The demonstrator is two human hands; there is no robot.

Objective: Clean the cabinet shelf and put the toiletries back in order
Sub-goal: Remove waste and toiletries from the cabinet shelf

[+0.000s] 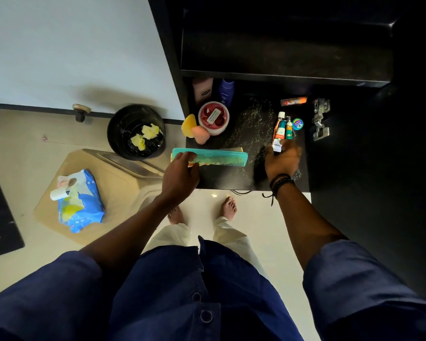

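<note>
1. The cabinet shelf (231, 179) is right below me. It is dark and scattered with pale specks (253, 119) through its middle. The toiletries sit on it, so I judge the wiping not yet done.
2. My left hand (180, 172) grasps the left end of the teal comb (217, 157), fingers curled over its spine. The comb lies along the shelf's front edge.
3. My right hand (283, 162) has its fingers clenched round the crimped lower end of the toothpaste tube (279, 130), at the shelf's right side, just beside a small blue tin (297, 124).
4. The comb should be light, stiff and thin. I would take it by the spine, never the teeth. A yellowish comb seems to lie under it and could slide free.
5. The tube looks soft and partly flattened. Held by the crimp it may swing, so a gentle hold at mid-body seems safer.
6. The red-lidded jar (213, 117) at the left looks heaviest; I would grip its wall, not the lid.
</note>
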